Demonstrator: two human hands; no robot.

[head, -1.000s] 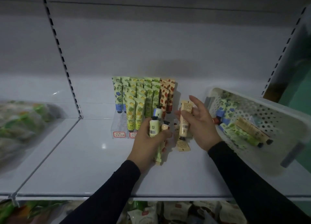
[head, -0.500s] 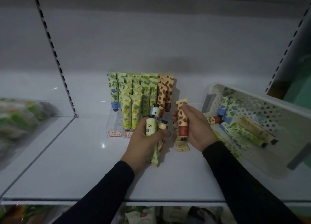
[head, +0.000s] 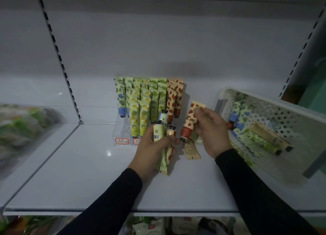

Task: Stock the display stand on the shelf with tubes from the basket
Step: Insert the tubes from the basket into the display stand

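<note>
Shelf (head: 88,173): strawberry tube (head: 191,119) now tilted in right hand (head: 211,130).

Right hand (head: 211,129): a second ago it held a cream tube upright with the plain back showing; now it pinches the strawberry tube (head: 190,121) near its flat end, printed face showing.
Strawberry tube tilt: upright half a second ago; now the red cap points down-left toward the left hand (head: 151,146).
</note>
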